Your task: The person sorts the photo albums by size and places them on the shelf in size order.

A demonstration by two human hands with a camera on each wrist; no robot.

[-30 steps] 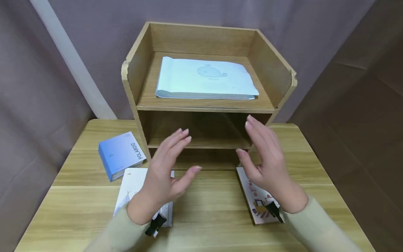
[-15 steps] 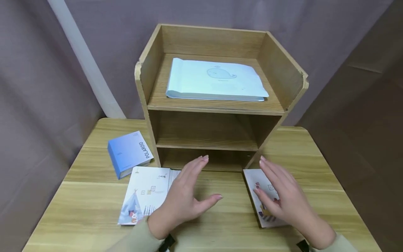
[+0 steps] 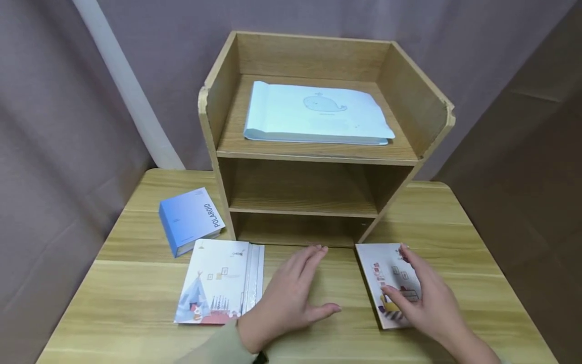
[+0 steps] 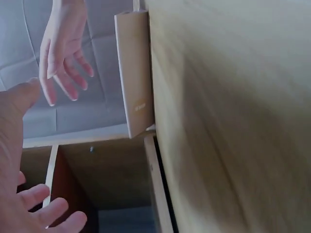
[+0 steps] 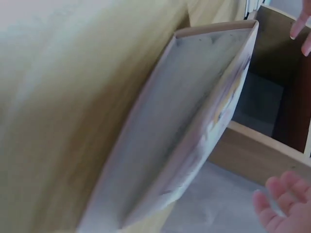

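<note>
- Lying below the nearer right hand (image 3: 429, 303), the right-hand book (image 3: 392, 277) is aligned lengthwise toward the shelf (image 3: 318, 158).
- Nothing is gripped: its fingers are parted, as are those of the left hand (image 3: 288, 298).

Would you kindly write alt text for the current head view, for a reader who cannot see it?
A person's open left hand and right hand hover over a table, the right above a picture book. Behind, a shelf holds a whale book on top; a tent book and a blue book lie at left.
</note>
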